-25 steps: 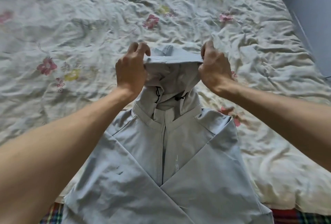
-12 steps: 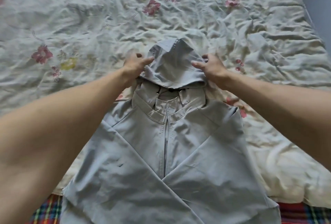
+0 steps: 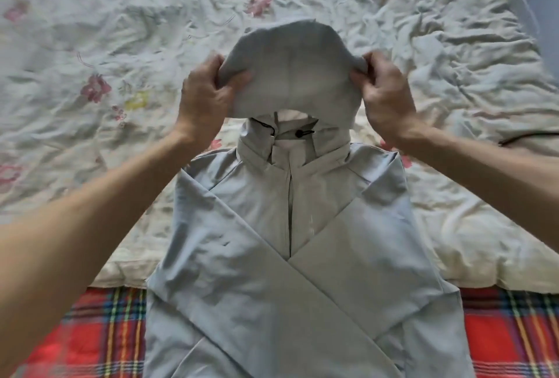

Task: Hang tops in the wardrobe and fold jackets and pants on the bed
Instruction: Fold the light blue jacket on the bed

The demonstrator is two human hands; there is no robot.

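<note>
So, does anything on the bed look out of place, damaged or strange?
Nothing is damaged or spilled. The jacket lies flat, sleeves crossed; the left hand and right hand grip the hood. Only the floral sheet is heavily creased, and a thin dark cord, which I cannot identify, lies near the right forearm.
</note>
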